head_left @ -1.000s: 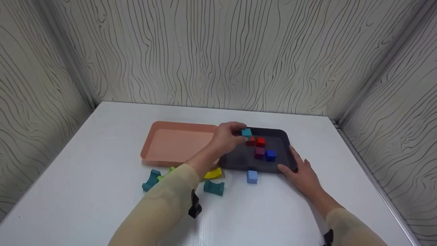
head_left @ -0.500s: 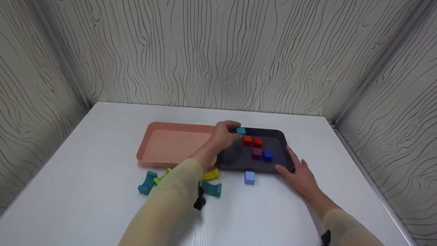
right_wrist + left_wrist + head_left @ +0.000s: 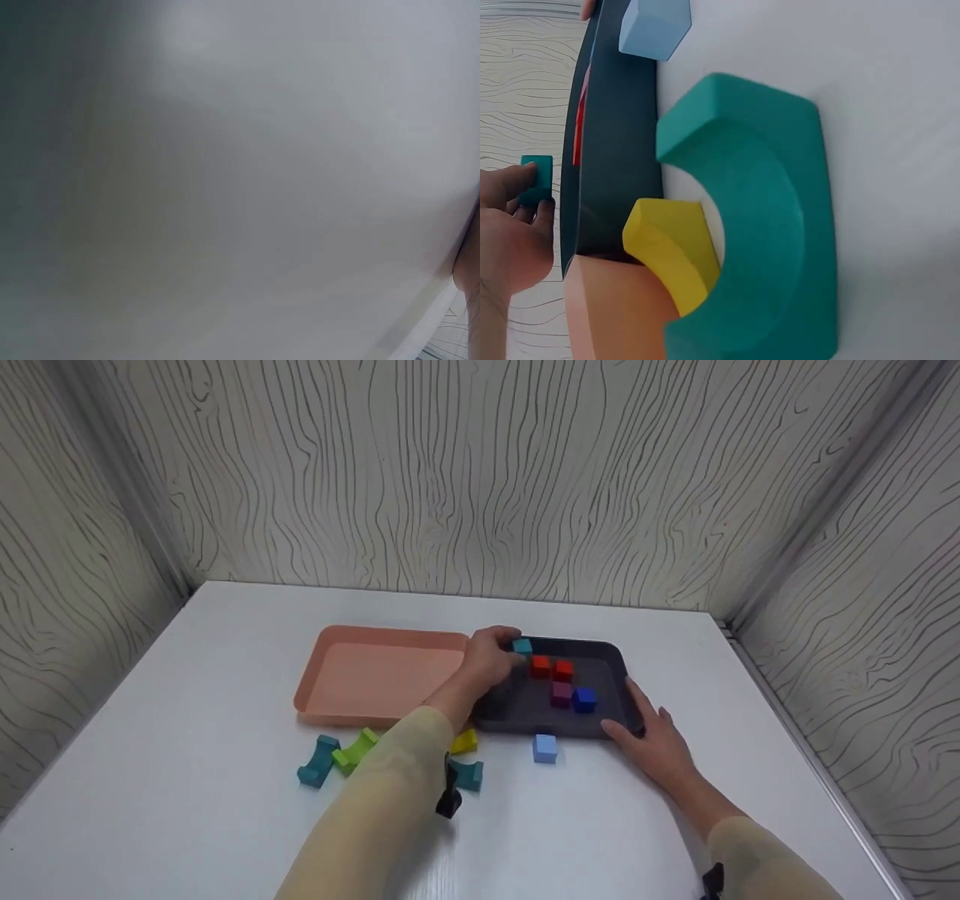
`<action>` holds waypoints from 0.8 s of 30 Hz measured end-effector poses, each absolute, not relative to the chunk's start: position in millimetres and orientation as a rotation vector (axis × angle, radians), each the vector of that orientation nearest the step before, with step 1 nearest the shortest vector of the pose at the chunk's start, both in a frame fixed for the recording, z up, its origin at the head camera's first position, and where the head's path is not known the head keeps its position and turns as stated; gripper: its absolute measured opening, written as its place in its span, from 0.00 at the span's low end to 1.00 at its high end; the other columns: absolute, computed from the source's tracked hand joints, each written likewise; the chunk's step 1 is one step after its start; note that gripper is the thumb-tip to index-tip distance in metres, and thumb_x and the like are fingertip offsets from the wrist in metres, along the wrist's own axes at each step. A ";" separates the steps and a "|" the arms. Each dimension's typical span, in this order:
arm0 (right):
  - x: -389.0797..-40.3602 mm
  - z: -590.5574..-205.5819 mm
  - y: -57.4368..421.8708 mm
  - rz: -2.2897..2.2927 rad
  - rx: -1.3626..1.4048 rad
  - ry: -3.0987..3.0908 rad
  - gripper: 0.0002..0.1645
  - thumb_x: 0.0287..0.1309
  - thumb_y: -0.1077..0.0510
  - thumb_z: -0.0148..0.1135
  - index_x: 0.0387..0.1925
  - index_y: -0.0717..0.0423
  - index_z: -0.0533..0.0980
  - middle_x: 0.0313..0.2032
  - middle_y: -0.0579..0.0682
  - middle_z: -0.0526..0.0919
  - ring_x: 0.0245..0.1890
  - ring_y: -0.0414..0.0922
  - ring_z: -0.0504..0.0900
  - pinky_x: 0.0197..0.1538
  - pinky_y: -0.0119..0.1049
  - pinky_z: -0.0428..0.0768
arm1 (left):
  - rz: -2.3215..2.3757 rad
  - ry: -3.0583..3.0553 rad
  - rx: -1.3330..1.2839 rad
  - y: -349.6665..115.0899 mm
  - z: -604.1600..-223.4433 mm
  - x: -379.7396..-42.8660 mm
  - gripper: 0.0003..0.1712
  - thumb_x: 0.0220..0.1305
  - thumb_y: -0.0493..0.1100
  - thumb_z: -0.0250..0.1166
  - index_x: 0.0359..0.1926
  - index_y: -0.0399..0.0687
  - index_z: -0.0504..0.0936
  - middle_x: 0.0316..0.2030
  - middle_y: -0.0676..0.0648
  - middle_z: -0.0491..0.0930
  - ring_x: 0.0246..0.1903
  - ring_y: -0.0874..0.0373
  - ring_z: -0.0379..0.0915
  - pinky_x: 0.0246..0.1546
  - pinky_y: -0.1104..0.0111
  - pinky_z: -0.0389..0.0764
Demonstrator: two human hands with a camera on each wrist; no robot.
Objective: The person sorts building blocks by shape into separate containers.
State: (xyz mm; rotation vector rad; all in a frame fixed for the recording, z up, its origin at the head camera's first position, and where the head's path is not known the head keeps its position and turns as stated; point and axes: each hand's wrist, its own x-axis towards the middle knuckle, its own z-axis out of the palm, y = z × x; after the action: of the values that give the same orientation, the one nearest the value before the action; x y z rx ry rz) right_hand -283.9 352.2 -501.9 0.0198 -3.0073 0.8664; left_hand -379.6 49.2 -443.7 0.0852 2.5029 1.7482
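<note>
My left hand (image 3: 487, 658) pinches a teal cube (image 3: 522, 648) over the back left part of the dark tray (image 3: 517, 716). In the left wrist view the teal cube (image 3: 538, 180) sits between thumb and fingers, above the tray's rim. Inside the tray stand two red cubes (image 3: 540, 666), a maroon cube (image 3: 561, 694) and a blue cube (image 3: 585, 700). My right hand (image 3: 656, 742) rests at the tray's front right corner, thumb and fingers spread along its edge. In the right wrist view only a sliver of that hand (image 3: 471, 262) shows.
Left of the dark tray lies a pink tray (image 3: 375, 675). In front are a light blue cube (image 3: 545, 748), teal arch blocks (image 3: 318, 762), a green arch block (image 3: 355, 750) and a yellow block (image 3: 465, 741), partly behind my left forearm. Patterned walls enclose the white table (image 3: 562, 840).
My left hand has shifted a little left with the teal cube, uncovering more of the left red cube. The right hand stays at the tray corner. The whole view has drifted slightly.
</note>
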 end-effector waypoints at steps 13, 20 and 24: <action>-283.1 -500.5 351.9 0.860 0.024 -2.983 0.56 0.71 0.26 0.55 0.87 0.39 0.43 0.80 0.68 0.57 0.78 0.78 0.46 0.71 0.80 0.54 | 1.680 2.573 0.025 60.3 -455.1 -383.3 0.27 0.69 0.32 0.69 0.67 0.50 0.83 0.64 0.44 0.81 0.60 0.53 0.76 0.68 0.58 0.76; -282.8 -500.2 351.9 0.857 0.020 -2.986 0.56 0.71 0.25 0.55 0.87 0.39 0.43 0.80 0.69 0.56 0.78 0.79 0.46 0.71 0.80 0.54 | 1.670 2.581 0.042 63.8 -459.7 -382.9 0.28 0.68 0.29 0.68 0.68 0.47 0.82 0.64 0.43 0.81 0.61 0.52 0.76 0.68 0.59 0.75; -282.8 -501.1 351.3 0.860 0.014 -2.997 0.57 0.71 0.24 0.55 0.87 0.39 0.43 0.80 0.67 0.56 0.78 0.78 0.44 0.71 0.80 0.52 | 1.646 2.578 0.010 65.5 -462.2 -384.1 0.28 0.67 0.29 0.69 0.67 0.47 0.83 0.63 0.43 0.81 0.60 0.52 0.76 0.68 0.59 0.75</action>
State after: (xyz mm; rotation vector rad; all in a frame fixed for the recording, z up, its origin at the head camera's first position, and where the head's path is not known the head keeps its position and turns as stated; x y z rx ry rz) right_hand -282.8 351.3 -501.1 0.0135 -2.9971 0.8604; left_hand -384.1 65.5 -462.2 0.0096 2.5777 1.6455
